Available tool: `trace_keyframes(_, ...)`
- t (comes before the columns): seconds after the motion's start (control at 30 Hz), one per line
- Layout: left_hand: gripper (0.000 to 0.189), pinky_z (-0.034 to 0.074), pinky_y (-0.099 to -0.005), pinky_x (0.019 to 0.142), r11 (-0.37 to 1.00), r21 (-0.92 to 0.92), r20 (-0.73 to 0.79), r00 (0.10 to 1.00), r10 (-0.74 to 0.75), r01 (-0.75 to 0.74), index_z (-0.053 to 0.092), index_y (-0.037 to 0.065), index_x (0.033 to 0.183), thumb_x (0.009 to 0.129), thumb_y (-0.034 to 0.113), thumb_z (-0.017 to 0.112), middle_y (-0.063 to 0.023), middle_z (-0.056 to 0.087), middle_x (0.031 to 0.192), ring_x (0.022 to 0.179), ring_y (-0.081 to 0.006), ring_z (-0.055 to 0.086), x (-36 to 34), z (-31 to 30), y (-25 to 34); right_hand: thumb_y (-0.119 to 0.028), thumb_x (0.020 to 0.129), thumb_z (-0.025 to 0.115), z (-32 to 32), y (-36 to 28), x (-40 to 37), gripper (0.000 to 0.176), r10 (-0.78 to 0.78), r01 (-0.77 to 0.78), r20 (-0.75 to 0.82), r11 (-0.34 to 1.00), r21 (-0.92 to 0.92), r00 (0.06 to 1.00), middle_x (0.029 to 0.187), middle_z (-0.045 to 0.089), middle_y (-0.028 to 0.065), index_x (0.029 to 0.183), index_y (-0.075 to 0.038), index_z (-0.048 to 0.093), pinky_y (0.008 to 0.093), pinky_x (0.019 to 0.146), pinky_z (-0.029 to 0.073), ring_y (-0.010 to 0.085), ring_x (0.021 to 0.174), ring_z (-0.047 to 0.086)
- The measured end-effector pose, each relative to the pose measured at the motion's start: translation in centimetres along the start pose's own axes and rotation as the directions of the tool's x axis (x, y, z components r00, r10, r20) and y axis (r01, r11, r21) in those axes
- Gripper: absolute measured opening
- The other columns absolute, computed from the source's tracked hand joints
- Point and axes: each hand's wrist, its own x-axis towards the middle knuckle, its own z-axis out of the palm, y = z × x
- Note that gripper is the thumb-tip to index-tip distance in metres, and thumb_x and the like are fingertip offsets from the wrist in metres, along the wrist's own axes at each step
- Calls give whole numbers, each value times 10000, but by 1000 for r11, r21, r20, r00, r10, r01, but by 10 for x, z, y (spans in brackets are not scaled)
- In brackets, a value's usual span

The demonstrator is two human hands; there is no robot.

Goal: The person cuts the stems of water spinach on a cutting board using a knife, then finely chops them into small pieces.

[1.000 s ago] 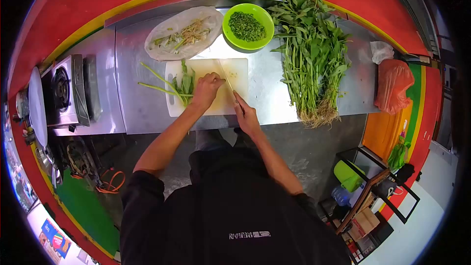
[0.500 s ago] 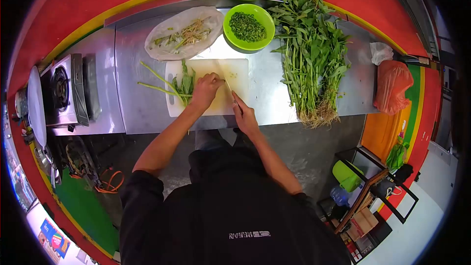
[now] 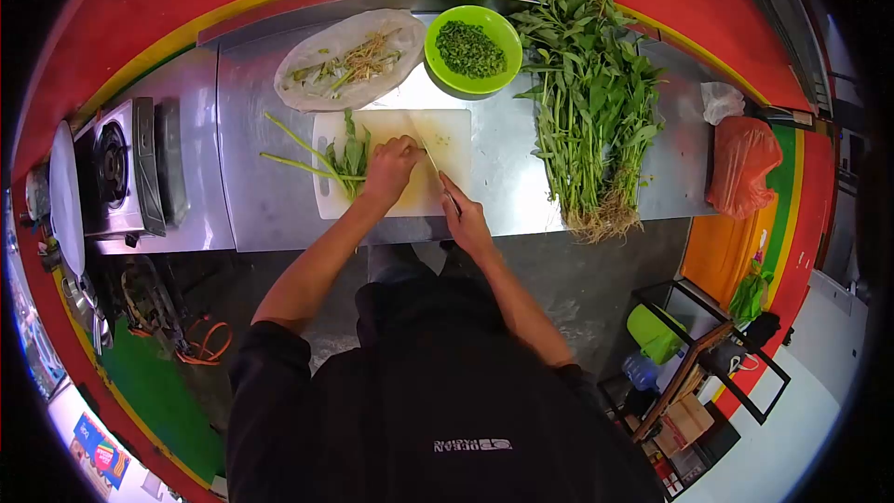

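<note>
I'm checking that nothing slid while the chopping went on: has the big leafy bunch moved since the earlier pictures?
No. Against the metal table, the leafy bunch shows no clear shift; its roots still lie at the near edge.

Both bare forearms reached forward and slanted inward, and there were the hands, close together yet apart! The left forearm came in at a long diagonal, its hand, the left hand, sitting farther out from the body, back upward, fingers curled in and bunched tight. Over on the other side, the right forearm angled in too, and the right hand was closed in a grip, nearer the torso.
</note>
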Motion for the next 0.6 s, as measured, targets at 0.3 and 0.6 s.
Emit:
trace_keyframes(0.3, 227, 511, -428, 812, 999, -44, -69, 997, -19, 16, 768, 114, 1051, 860, 63, 658, -53, 692, 982, 951, -268, 658, -4, 12, 0, -161, 1065, 538, -16, -18, -14, 443, 101, -101, 29, 995, 8, 994, 1294, 650, 296, 1501, -89, 505, 381, 936, 523, 374, 1173, 682)
trace_keyframes(0.6, 204, 518, -416, 797, 999, 53, -138, 990, 12, -4, 772, 107, 1011, 835, 48, 688, -59, 703, 996, 953, -265, 670, -1, 13, 10, -189, 1070, 559, -23, 12, -24, 451, -65, 64, 12, 993, 96, 998, 687, 445, -15, 1510, -97, 517, 274, 576, 397, 78, 633, 385)
